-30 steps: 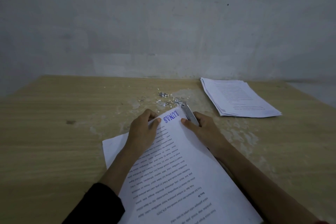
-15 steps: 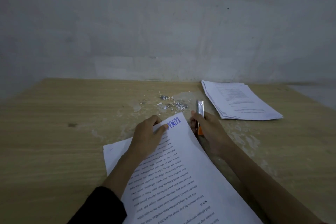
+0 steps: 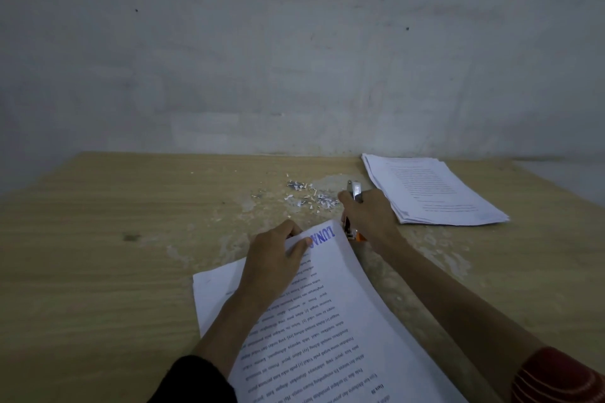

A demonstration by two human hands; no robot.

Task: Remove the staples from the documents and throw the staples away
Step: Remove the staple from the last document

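Right hand point(image 3: 368, 217), its grip closed round the metal tool point(image 3: 356, 190), has edged toward the staple pile point(image 3: 311, 198); left hand point(image 3: 275, 258) pinches the document point(image 3: 343, 321).

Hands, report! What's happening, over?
Left hand pinches document corner. Right hand grips metal tool beside it. Staple bits heaped just beyond; nothing blocking.

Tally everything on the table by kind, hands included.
Hands: 2, left hand, right hand
Papers: 2, document, stack
Tool: 1
Staple pile: 1
Total: 6
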